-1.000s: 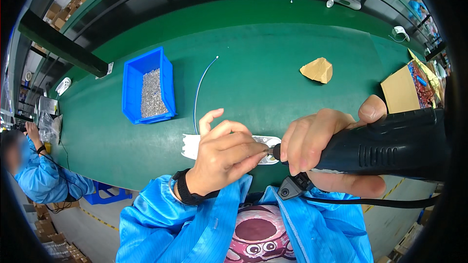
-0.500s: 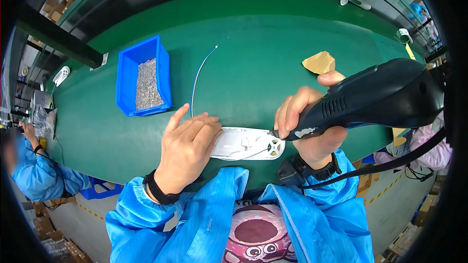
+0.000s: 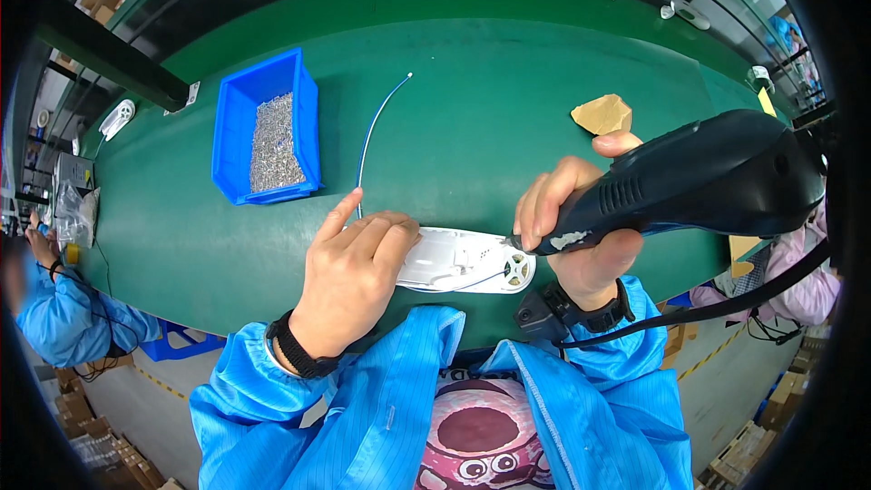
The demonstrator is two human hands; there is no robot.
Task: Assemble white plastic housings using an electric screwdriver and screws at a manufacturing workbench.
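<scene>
one blue bin [image 3: 238, 122], one white housing [image 3: 463, 263], one screwdriver [image 3: 699, 177]

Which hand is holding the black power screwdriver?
The right hand grips the black power screwdriver; the left hand lies flat on the white plastic housing.
</scene>
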